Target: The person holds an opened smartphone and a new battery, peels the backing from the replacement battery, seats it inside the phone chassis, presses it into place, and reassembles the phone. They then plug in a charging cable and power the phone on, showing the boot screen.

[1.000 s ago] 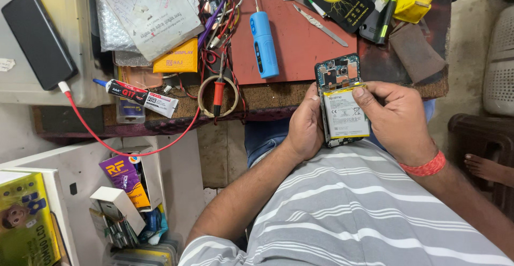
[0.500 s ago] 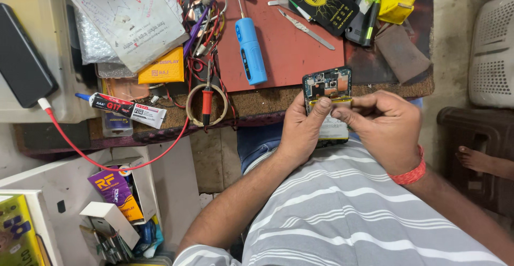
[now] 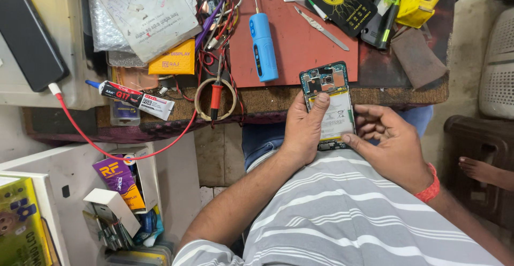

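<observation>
An opened phone [image 3: 329, 103], its back cover off so that the circuit board and white battery show, is held over my lap at the bench edge. My left hand [image 3: 303, 129] grips its left side, thumb lying on the battery's top. My right hand [image 3: 388, 143] is at the phone's right edge, fingers curled, one fingertip touching the lower right corner of the battery. A red band sits on my right wrist.
On the bench lie a red work mat [image 3: 300, 46], a blue electric screwdriver [image 3: 263, 46], tweezers [image 3: 321, 28], a glue tube [image 3: 136, 99], a red-handled tool in a wire coil [image 3: 215, 97] and a black phone [image 3: 29, 38] on a red cable. Another person's bare foot [image 3: 484, 172] is at the right.
The phone has been lowered from the upright hold and uncovered. My right hand has slid off its face to the right edge, leaving the battery in view.
</observation>
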`<move>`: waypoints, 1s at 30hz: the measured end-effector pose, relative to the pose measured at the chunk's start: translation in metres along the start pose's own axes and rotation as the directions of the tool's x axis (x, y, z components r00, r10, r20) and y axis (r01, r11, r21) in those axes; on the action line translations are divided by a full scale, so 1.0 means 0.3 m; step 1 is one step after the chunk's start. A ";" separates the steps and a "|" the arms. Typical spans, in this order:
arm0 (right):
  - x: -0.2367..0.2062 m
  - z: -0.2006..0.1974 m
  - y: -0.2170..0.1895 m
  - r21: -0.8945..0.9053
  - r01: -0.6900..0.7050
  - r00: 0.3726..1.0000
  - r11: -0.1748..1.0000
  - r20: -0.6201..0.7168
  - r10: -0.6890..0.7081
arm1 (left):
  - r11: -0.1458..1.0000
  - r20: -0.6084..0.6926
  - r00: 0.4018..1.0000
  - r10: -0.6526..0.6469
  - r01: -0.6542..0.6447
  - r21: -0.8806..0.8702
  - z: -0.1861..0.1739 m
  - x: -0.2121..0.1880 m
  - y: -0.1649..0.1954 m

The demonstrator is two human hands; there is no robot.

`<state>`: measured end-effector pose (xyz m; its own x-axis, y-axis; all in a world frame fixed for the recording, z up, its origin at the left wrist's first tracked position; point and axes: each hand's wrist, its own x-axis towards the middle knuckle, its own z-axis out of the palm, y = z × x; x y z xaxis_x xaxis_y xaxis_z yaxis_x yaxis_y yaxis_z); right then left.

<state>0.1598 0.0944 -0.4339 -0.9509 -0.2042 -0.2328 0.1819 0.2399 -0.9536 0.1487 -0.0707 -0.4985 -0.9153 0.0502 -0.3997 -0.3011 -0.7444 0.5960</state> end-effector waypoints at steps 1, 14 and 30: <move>0.001 -0.005 0.024 0.019 -0.031 0.999 0.999 -0.006 0.031 | 1.000 0.005 1.000 -0.005 0.005 0.000 -0.002 0.001 -0.004; 0.034 -0.031 0.041 0.133 0.064 0.995 0.989 -0.086 -0.053 | 0.951 0.073 0.986 0.153 -0.167 0.259 0.025 -0.041 0.001; 0.022 0.028 -0.102 -0.492 0.217 0.958 0.843 -0.058 -0.281 | 0.953 0.002 0.971 0.237 -0.233 0.193 -0.019 -0.015 -0.030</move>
<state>0.1500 0.0778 -0.4080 -0.9766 -0.2076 0.0558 -0.1763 0.6251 -0.7604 0.1570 -0.0680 -0.5062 -0.9610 -0.1270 -0.2456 -0.1251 -0.5926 0.7957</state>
